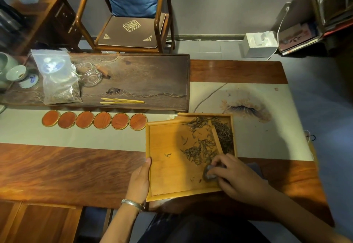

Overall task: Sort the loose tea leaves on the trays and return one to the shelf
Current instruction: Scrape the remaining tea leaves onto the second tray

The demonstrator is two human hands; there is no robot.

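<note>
Two light wooden trays overlap on the table's near right. The upper tray (pixel 164 168) tilts over the lower tray (pixel 233 120), which shows behind it to the right. Dark loose tea leaves (pixel 200 151) lie scattered on the upper tray, and a denser heap (pixel 225 137) lies in the lower one. My left hand (pixel 139 179) grips the upper tray's left rim, thumb on the edge. My right hand (pixel 235 178) holds a small grey cloth-like wad (pixel 209 173) pressed on the tray's near right area.
A dark tea board (pixel 145 74) at the back holds a plastic bag of tea (pixel 59 82), a glass pitcher (pixel 89 74), cups (pixel 17 73) and bamboo tongs (pixel 122 101). Several round red coasters (pixel 95 122) line the runner. A chair (pixel 131 13) stands behind; shelving (pixel 324 10) is far right.
</note>
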